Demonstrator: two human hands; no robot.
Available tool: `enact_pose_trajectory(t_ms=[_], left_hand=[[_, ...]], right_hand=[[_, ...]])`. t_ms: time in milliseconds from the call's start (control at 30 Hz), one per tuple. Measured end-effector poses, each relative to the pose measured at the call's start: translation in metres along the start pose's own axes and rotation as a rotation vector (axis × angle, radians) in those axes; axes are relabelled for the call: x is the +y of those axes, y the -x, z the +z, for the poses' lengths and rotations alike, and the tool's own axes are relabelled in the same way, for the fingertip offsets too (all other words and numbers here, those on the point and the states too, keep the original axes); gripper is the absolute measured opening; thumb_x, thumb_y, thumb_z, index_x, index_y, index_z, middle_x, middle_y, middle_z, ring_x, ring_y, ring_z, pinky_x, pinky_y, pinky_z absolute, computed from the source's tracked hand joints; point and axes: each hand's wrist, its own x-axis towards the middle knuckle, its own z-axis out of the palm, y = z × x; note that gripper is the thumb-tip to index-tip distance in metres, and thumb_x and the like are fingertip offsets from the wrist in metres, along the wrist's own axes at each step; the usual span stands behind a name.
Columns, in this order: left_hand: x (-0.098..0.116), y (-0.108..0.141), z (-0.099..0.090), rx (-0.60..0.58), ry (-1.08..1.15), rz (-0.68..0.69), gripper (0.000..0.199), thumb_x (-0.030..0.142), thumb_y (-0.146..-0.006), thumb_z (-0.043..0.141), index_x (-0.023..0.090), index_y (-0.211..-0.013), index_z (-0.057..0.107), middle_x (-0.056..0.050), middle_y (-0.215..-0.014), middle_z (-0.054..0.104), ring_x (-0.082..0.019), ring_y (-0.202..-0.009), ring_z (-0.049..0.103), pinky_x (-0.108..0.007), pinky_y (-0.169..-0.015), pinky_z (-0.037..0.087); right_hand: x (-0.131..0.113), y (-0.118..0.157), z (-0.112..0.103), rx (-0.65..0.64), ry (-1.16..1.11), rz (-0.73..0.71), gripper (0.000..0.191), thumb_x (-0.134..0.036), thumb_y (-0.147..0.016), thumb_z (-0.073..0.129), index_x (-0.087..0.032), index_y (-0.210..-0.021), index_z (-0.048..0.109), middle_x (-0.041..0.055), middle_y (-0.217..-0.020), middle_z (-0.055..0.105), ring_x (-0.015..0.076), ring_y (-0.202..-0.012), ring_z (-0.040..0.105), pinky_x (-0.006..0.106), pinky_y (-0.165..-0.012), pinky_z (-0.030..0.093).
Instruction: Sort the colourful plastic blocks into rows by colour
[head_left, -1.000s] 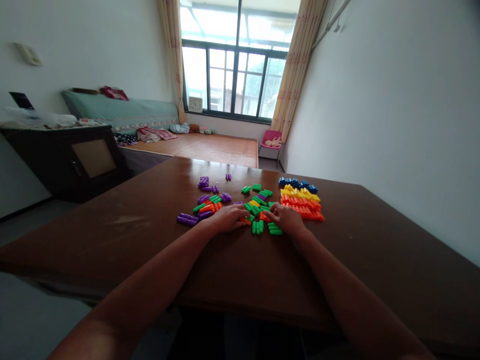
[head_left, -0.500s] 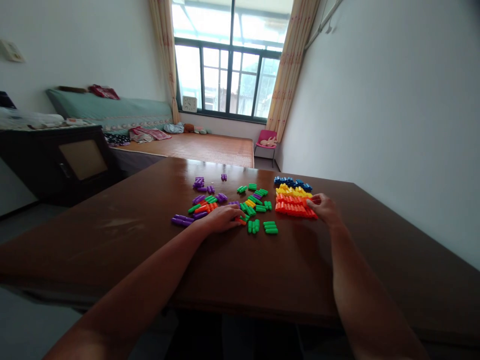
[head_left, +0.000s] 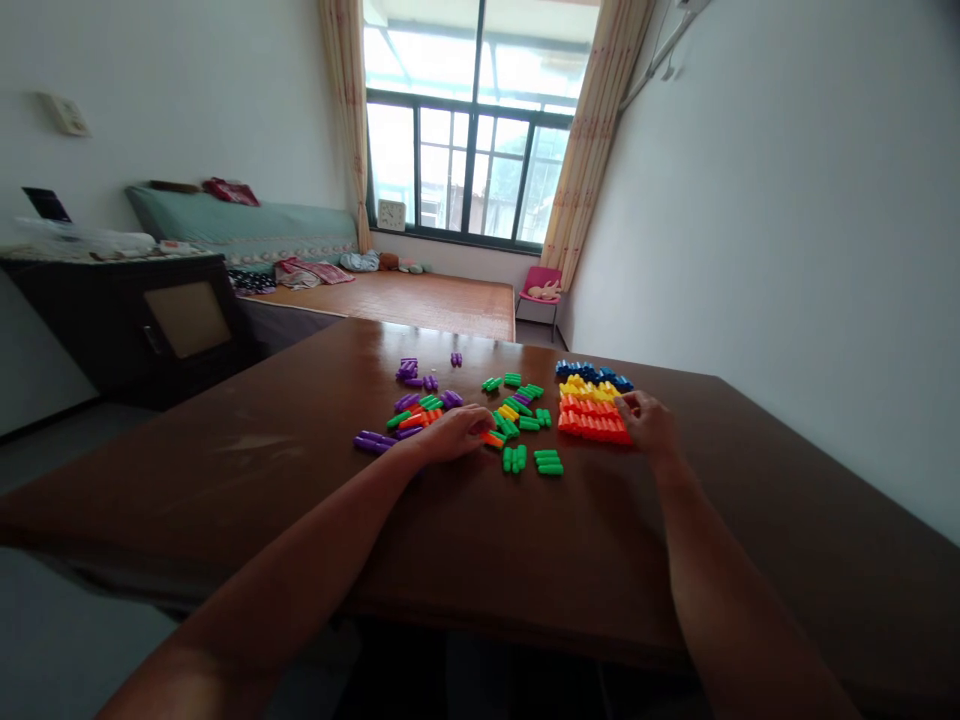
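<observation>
My left hand (head_left: 463,433) is over the loose plastic pieces left of the middle, its fingers curled inward and pointing right. Whatever lies between its fingertips is hidden. An orange piece (head_left: 492,440) shows just beside those fingers, touching green ones. My right hand (head_left: 649,422) is at the right end of the orange rows (head_left: 595,425), thumb and forefinger closed on an orange piece there. Beyond these rows sit a yellow row (head_left: 589,388) and a dark blue row (head_left: 592,374). Green pieces (head_left: 548,462) and purple pieces (head_left: 373,441) lie scattered in small joined groups.
The brown table (head_left: 247,520) has a glossy top. Behind it are a bed (head_left: 427,300), a pink chair (head_left: 541,283) and a window with curtains. A dark cabinet (head_left: 127,320) stands to the left, and a white wall rises on the right.
My left hand has lifted slightly, uncovering more of the orange piece beside it. My right hand stays at the end of the orange rows. The whole view has shifted a little.
</observation>
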Motion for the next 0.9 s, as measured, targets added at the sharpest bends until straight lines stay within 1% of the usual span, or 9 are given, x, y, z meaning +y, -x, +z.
enact_pose_trajectory(t_ms=[67,167,233,367,467,567,700,800,900], left_hand=[[0.001,-0.002,0.004,0.037,0.093,-0.011,0.018,0.012,-0.073,0.062,0.015,-0.091,0.062,-0.002,-0.086,0.061,-0.014,-0.078,0.058,-0.024,-0.073,0.048],[0.004,-0.004,0.011,0.083,0.187,-0.008,0.015,0.018,-0.076,0.064,0.015,-0.091,0.062,-0.003,-0.089,0.062,-0.013,-0.078,0.059,-0.025,-0.073,0.050],[0.007,-0.006,0.015,0.121,0.227,0.001,0.015,0.023,-0.078,0.065,0.015,-0.090,0.062,-0.003,-0.089,0.061,-0.013,-0.078,0.059,-0.025,-0.073,0.051],[0.013,-0.008,0.019,0.172,0.298,-0.003,0.017,0.027,-0.077,0.067,0.015,-0.088,0.060,-0.003,-0.088,0.061,-0.013,-0.079,0.059,-0.026,-0.074,0.052],[0.015,-0.009,0.018,0.165,0.315,-0.023,0.018,0.026,-0.077,0.068,0.015,-0.087,0.059,-0.003,-0.088,0.062,-0.014,-0.081,0.059,-0.027,-0.074,0.053],[0.015,-0.007,0.015,0.121,0.293,-0.012,0.015,0.026,-0.079,0.066,0.016,-0.089,0.062,-0.005,-0.093,0.062,-0.015,-0.086,0.060,-0.027,-0.075,0.053],[0.011,-0.005,0.000,0.128,0.266,0.023,0.015,0.028,-0.085,0.059,0.015,-0.088,0.066,-0.007,-0.099,0.064,-0.016,-0.090,0.062,-0.027,-0.077,0.054],[0.005,-0.004,-0.018,0.250,0.232,-0.035,0.018,0.031,-0.085,0.057,0.015,-0.089,0.066,-0.006,-0.099,0.065,-0.016,-0.091,0.063,-0.027,-0.077,0.054],[-0.008,-0.003,-0.039,0.423,0.159,-0.145,0.021,0.034,-0.082,0.058,0.016,-0.089,0.067,-0.005,-0.097,0.067,-0.017,-0.091,0.064,-0.029,-0.078,0.055]], right_hand=[[-0.035,0.010,0.003,-0.143,-0.203,-0.125,0.036,-0.050,-0.086,0.047,-0.018,-0.084,0.065,0.0052,-0.075,0.068,0.0184,-0.068,0.061,0.030,-0.066,0.044],[-0.086,0.032,0.017,-0.480,-0.471,-0.318,0.035,-0.051,-0.086,0.052,-0.019,-0.089,0.065,0.0026,-0.079,0.068,0.0166,-0.072,0.061,0.028,-0.066,0.046],[-0.108,0.045,0.028,-0.619,-0.610,-0.343,0.035,-0.052,-0.082,0.059,-0.020,-0.094,0.064,0.0024,-0.084,0.069,0.0159,-0.074,0.062,0.027,-0.068,0.048],[-0.127,0.058,0.044,-0.644,-0.844,-0.227,0.038,-0.052,-0.076,0.066,-0.020,-0.096,0.060,0.0023,-0.085,0.069,0.0163,-0.075,0.064,0.029,-0.069,0.051],[-0.131,0.057,0.045,-0.635,-0.929,-0.168,0.037,-0.051,-0.073,0.070,-0.020,-0.091,0.060,0.0019,-0.084,0.068,0.0169,-0.076,0.064,0.031,-0.071,0.052],[-0.122,0.048,0.037,-0.592,-0.914,-0.137,0.039,-0.051,-0.072,0.070,-0.019,-0.092,0.060,0.0028,-0.086,0.068,0.0178,-0.079,0.064,0.031,-0.071,0.052],[-0.077,0.024,0.025,-0.454,-0.717,-0.037,0.041,-0.050,-0.077,0.062,-0.018,-0.101,0.061,0.0061,-0.092,0.070,0.0201,-0.083,0.065,0.034,-0.075,0.052],[-0.035,0.009,0.022,-0.306,-0.419,0.024,0.037,-0.046,-0.078,0.059,-0.018,-0.102,0.064,0.0077,-0.094,0.070,0.0217,-0.086,0.064,0.036,-0.081,0.050],[-0.013,0.005,0.027,-0.238,-0.206,0.068,0.035,-0.044,-0.079,0.059,-0.018,-0.102,0.063,0.0075,-0.087,0.070,0.0203,-0.079,0.065,0.033,-0.075,0.049]])
